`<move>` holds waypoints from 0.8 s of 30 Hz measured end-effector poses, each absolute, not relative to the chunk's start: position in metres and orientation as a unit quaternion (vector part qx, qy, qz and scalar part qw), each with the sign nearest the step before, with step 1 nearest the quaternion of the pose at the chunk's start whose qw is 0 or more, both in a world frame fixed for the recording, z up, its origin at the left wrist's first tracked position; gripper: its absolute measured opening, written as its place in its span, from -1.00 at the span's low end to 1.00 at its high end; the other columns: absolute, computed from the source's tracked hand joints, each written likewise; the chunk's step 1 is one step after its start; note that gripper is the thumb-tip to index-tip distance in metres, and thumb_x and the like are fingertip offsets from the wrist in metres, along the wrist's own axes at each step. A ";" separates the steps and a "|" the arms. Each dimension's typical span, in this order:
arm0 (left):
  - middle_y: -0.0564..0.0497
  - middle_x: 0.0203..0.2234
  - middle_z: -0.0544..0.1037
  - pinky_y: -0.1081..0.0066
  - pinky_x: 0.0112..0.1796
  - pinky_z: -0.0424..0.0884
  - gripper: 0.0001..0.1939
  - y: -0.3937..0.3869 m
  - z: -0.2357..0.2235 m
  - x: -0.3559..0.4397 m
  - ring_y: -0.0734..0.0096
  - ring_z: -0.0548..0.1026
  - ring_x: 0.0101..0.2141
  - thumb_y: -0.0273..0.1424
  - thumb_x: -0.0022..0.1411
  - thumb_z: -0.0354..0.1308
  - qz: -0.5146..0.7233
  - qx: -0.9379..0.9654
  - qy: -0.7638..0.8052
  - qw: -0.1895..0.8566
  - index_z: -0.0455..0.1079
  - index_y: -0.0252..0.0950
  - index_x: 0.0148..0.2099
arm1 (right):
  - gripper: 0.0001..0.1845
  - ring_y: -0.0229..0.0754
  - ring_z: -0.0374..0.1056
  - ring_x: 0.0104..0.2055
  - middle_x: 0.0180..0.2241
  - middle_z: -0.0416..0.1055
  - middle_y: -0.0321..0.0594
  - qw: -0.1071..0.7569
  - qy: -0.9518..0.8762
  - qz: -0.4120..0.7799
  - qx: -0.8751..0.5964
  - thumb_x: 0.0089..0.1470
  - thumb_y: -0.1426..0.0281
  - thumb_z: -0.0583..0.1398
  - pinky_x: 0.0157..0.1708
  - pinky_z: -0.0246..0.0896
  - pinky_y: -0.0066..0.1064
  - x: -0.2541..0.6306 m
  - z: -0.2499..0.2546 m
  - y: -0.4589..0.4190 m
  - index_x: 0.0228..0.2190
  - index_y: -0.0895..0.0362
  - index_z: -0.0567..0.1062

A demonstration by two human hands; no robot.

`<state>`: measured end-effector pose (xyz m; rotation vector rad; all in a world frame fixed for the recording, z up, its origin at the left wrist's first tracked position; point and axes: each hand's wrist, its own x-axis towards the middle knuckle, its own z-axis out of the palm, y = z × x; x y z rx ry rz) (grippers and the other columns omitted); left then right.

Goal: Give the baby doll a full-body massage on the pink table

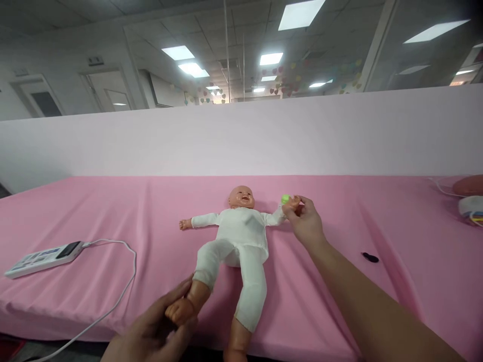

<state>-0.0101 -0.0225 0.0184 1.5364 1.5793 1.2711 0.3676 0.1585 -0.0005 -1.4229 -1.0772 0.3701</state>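
Note:
A baby doll (241,226) with a white cloth body lies on its back on a pink-covered table (166,211), head toward the far side. My left hand (154,322) is wrapped round the doll's foot and ankle on the left side of the view. Its other leg reaches down to the near edge. On the right, my right hand (306,221) grips the doll's hand, the arm stretched out sideways. A small bright green object (286,199) sits just by those fingers; what it is I cannot make out. The doll's other arm lies out to the left, untouched.
A white power strip (45,259) lies at the left, its white cord (134,261) running over the near edge. A small black object (370,257) is at the right. Farther right are an orange-brown item (468,185) and a whitish item (471,207). A white partition (241,141) stands behind.

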 end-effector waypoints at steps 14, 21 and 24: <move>0.00 -0.32 0.59 0.27 -0.29 0.57 -0.42 0.081 0.047 0.059 0.28 0.56 -0.33 -0.19 0.10 0.42 0.505 0.564 0.496 0.426 0.55 -0.35 0.13 | -0.63 0.00 0.48 0.01 -0.02 0.60 -0.18 0.361 -0.847 -0.050 -0.387 0.21 0.57 0.18 0.07 0.39 -0.07 0.299 0.004 0.137 -0.09 -0.03 0.66; -0.07 -0.24 0.64 0.24 -0.30 0.63 -0.40 0.056 0.041 0.052 0.25 0.60 -0.34 -0.16 0.16 0.38 0.530 0.558 0.505 0.390 0.51 -0.35 0.18 | -0.60 0.01 0.49 0.02 -0.05 0.62 -0.19 0.408 -0.811 0.035 -0.417 0.14 0.54 0.23 0.08 0.42 -0.04 0.306 0.006 0.136 -0.04 -0.02 0.65; -0.09 -0.20 0.68 0.24 -0.30 0.67 -0.37 0.027 0.031 0.032 0.18 0.65 -0.32 -0.09 0.17 0.38 0.535 0.557 0.528 0.355 0.51 -0.29 0.21 | -0.66 -0.04 0.54 -0.04 -0.06 0.62 -0.22 0.486 -0.722 0.157 -0.466 0.17 0.37 0.27 -0.01 0.50 -0.12 0.316 0.007 0.140 -0.01 -0.05 0.62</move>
